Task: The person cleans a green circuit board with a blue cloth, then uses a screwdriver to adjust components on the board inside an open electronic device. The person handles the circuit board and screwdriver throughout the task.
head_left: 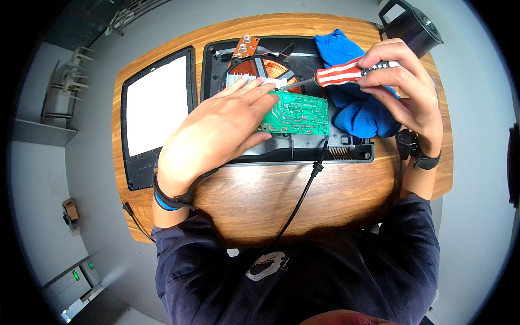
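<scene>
My left hand (214, 124) grips a green circuit board (303, 115), its fingers stretched over a silver finned heat sink (233, 80) and its thumb at the board's lower edge. The soldered side of the board faces up. In my right hand (406, 84) is a screwdriver (337, 75) with a red-and-white striped handle, held near its back end. Its shaft points left, and the tip meets the area by the heat sink and my left fingertips; the exact contact point is hard to see. Under the board lies an open black housing (309, 154) with a round copper coil (274, 69).
A small orange board (245, 47) sits at the housing's far side. Left of it lies a black-framed white panel (156, 105). A blue cloth (360, 118) is bunched at the right, beyond it a dark kettle (414, 27). A black power cord (299, 200) runs toward me across the wooden table (346, 197).
</scene>
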The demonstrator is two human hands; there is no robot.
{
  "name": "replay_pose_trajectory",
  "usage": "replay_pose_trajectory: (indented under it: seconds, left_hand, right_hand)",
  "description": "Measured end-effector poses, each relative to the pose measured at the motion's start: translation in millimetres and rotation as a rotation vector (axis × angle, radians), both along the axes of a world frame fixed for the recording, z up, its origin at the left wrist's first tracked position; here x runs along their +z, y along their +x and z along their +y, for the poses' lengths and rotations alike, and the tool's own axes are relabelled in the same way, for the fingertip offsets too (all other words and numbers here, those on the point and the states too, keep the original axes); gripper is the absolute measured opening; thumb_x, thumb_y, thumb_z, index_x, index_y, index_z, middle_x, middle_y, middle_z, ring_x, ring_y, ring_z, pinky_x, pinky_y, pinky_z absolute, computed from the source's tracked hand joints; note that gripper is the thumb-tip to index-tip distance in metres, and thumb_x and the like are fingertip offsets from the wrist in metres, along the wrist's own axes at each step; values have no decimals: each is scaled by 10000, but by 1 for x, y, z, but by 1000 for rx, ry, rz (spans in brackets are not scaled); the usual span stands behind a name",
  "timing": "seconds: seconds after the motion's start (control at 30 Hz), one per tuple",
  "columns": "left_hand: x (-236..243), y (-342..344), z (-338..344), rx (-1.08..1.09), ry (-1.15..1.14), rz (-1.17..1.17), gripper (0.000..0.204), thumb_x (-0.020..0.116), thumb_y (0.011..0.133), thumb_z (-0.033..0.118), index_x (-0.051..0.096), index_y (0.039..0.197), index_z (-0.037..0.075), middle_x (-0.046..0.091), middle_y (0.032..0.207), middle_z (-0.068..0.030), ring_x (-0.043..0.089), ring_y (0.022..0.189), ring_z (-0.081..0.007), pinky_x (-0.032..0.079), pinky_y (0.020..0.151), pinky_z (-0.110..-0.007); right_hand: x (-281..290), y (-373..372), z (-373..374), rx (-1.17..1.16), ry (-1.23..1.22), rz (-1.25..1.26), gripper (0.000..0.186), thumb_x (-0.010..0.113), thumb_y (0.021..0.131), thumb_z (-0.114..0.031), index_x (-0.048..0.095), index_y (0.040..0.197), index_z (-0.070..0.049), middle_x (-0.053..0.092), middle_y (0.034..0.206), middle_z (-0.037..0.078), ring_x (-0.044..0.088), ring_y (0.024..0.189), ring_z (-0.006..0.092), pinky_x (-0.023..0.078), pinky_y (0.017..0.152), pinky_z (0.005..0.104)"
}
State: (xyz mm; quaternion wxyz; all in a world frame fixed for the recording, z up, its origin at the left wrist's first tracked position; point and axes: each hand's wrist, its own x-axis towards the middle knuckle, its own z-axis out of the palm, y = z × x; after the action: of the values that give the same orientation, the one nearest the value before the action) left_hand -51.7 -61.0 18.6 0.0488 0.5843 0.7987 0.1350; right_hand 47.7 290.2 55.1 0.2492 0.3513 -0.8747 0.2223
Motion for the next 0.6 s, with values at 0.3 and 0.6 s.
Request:
replay_pose_trajectory:
  seconds: [0.3,0.6]
  left_hand:
    - [2,1,0,5,-9,16,606,795,1032,256,620,1552,0,582,1685,-261,496,1629,-413,358,1399,-532]
    - [-1,0,0,11,-16,23,639,802,1025,244,605,1580,-6,589,1674,-258,516,1614,-405,366,1397,-522]
  right_hand:
    - [3,-1,12,-199,166,42,293,883,885,6,806,1150,-91,742,1280,81,748,1157,291,635,941,403]
    - [-12,-3,9,-325,279,-168,250,872,908,-76,735,1116,-89,702,1221,67,733,1110,345,627,931,442]
